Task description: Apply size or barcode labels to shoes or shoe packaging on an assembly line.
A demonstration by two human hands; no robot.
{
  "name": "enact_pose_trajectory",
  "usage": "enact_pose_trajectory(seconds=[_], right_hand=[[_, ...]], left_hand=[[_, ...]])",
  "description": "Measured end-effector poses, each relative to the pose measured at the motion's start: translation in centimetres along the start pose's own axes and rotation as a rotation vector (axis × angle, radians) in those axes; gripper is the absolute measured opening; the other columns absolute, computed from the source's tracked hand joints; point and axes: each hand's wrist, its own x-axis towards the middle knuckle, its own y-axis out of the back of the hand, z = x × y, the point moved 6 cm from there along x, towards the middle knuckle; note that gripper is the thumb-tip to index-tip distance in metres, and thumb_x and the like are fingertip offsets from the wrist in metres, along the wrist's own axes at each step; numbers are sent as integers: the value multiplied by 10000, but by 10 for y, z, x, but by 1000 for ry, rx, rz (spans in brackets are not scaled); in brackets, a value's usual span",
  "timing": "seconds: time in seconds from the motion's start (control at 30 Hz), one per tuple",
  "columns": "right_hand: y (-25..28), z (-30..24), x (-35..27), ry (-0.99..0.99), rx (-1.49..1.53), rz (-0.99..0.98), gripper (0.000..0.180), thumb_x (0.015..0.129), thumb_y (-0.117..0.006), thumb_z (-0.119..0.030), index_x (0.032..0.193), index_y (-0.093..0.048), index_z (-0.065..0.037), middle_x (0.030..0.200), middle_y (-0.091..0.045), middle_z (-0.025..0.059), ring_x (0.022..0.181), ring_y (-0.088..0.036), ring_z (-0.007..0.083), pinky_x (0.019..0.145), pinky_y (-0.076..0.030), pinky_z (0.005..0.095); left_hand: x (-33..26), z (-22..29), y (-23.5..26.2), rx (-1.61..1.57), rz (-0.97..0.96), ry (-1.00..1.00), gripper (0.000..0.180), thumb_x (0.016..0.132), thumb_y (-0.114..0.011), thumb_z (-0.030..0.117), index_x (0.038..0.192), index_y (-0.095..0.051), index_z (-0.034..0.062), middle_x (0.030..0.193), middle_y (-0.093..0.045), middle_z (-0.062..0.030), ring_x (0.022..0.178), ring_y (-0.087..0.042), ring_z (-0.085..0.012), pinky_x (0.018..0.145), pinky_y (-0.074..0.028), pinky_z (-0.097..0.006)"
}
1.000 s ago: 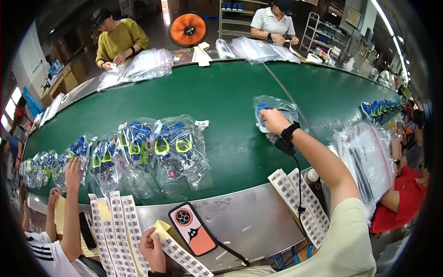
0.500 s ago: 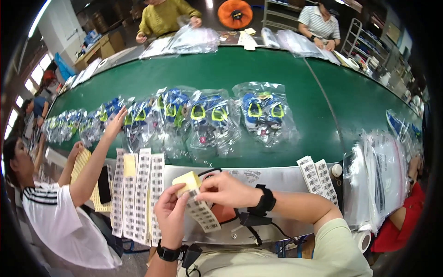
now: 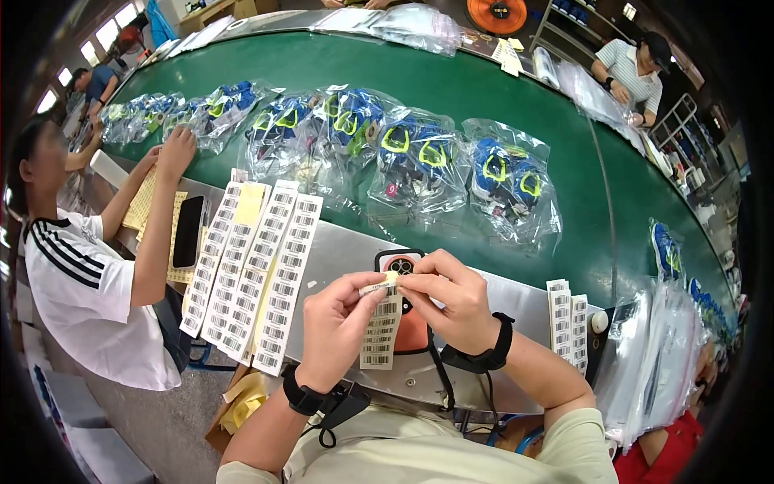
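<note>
Both my hands meet over the steel table edge, at a short sheet of barcode stickers (image 3: pixel 379 332). My left hand (image 3: pixel 334 319) pinches its upper end between thumb and fingers. The fingertips of my right hand (image 3: pixel 449 297) are closed at the same end; whether a single sticker is between them is hidden. Beneath the sheet lies an orange phone (image 3: pixel 416 332) with a dark rim and round camera lenses. Several long strips of barcode stickers (image 3: pixel 284 278) lie left of my hands. Beyond, clear bags with blue and lime shoes (image 3: pixel 504 181) stand in a row on the green belt (image 3: pixel 564 133).
At right are more sticker strips (image 3: pixel 568 323), a white round cap (image 3: pixel 598 323) and a stack of clear bags (image 3: pixel 657 363). A co-worker in a white shirt (image 3: pixel 89 298) reaches toward the belt at left, beside a black phone (image 3: pixel 188 231). Another co-worker (image 3: pixel 633 77) sits across the belt.
My view has turned and shifted. The sheet's folded yellow backing no longer stands up between my hands, and the sheet hangs straighter. The co-worker at left has drawn the outstretched arm back.
</note>
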Motion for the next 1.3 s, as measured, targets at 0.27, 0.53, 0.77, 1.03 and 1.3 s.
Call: enact_pose_trajectory(seconds=[0.27, 0.53, 0.77, 1.03, 1.3], right_hand=[[33, -5, 5, -113, 113, 68, 88, 762, -704, 28, 831, -660, -4, 827, -587, 91, 738, -597, 191, 615, -479, 306], [261, 168, 81, -345, 258, 651, 92, 858, -666, -95, 873, -664, -4, 745, -616, -12, 621, -512, 49, 600, -426, 208], [291, 375, 19, -851, -68, 554, 80, 803, -704, -121, 794, -686, -44, 766, -652, 11, 701, -590, 90, 600, -494, 256], [280, 438, 17, -798, 101, 495, 66, 801, -717, -109, 815, -699, -47, 768, -643, -10, 709, -545, 70, 649, -427, 216], [272, 454, 26, -749, 73, 473, 71, 751, -729, -77, 774, -707, -14, 741, -654, 25, 711, -561, 117, 702, -447, 274]], left_hand=[[13, -19, -13, -111, -180, 127, 474, 862, -620, -53, 1307, -457, -39, 1152, -609, -124, 898, -624, -90, 712, -497, -194], [35, -98, 37, 40, 58, 159, 241, 920, -571, 39, 1148, -576, -37, 914, -654, -57, 763, -591, -71, 678, -458, -202], [29, -99, 24, 108, 117, 98, 177, 916, -555, 33, 1066, -602, -48, 864, -632, -45, 741, -581, -66, 672, -458, -200], [21, -88, 25, 286, 131, 157, 224, 952, -574, 157, 1065, -642, -24, 1012, -655, -87, 898, -601, -165, 788, -479, -295], [23, -84, 13, 366, 139, 141, 222, 946, -565, 143, 1057, -646, -32, 1014, -662, -111, 901, -607, -193, 804, -478, -319]])
